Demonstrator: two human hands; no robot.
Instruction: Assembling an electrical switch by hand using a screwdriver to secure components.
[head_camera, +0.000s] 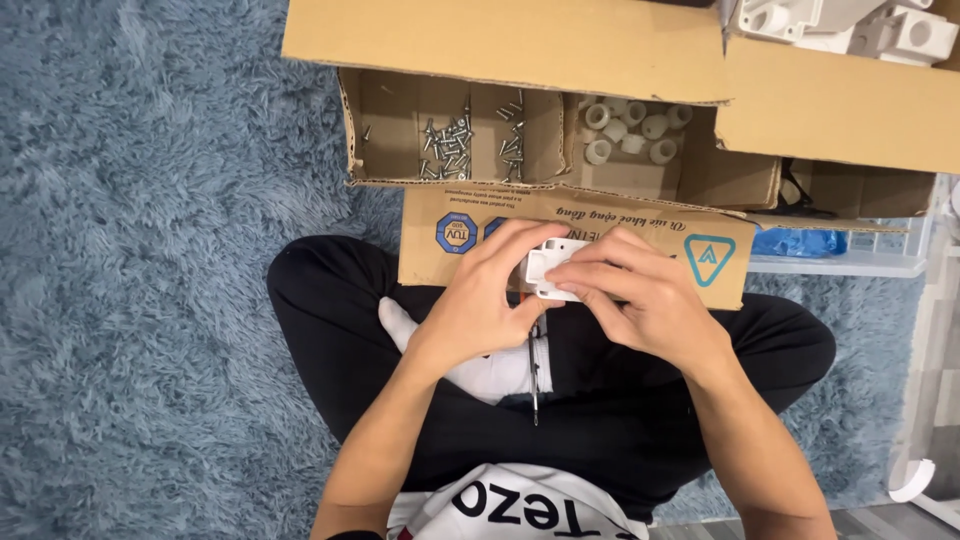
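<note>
Left hand (478, 300): my grip is clenched on the left side of a small white plastic part (551, 266), fingers curled over its top edge.
Right hand (640, 295): my fingers press on the same part from the right, holding it.
Plastic part: held between both hands above my crossed legs, just in front of the cardboard box (640, 60).
Screwdriver (534, 375): thin shaft pointing down below my left hand; I cannot tell how it is held.
Box compartments: screws (450, 145) on the left, white round plastic caps (632, 128) on the right.
Floor: shaggy blue rug (140, 280).
</note>
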